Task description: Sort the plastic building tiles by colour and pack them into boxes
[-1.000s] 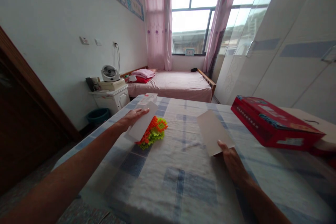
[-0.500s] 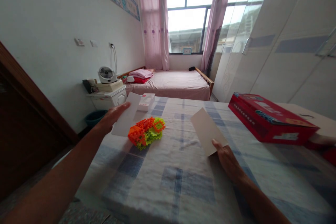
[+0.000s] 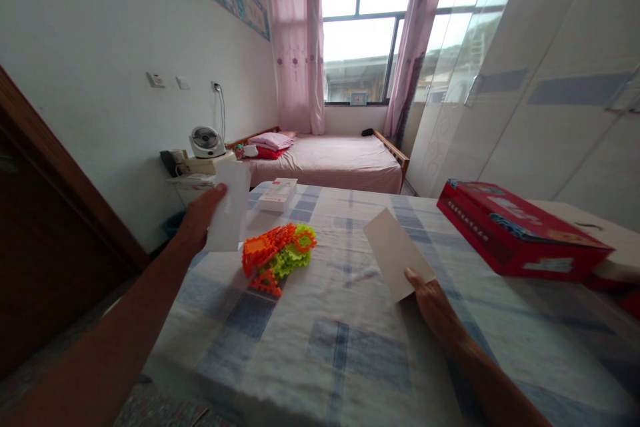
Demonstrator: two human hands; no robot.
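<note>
Fingers (image 3: 411,275) closed in 2 grips

Over the blue-and-white checked, cloth-covered table (image 3: 330,307), the right hand (image 3: 429,297) grips a flat off-white rectangular card (image 3: 394,250), the left hand (image 3: 204,213) a white rectangular piece (image 3: 231,207). Orange and lime notched plastic pieces (image 3: 280,250) lie heaped on the table near the left hand.

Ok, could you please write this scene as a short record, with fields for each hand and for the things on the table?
left hand: holds a white rectangular piece, nearly upright
right hand: holds a pale rectangular piece, tilted
between hands: heap of orange and green toothed pieces
beyond heap: small white box
farther right: red box
covering: blue-and-white tablecloth
</note>
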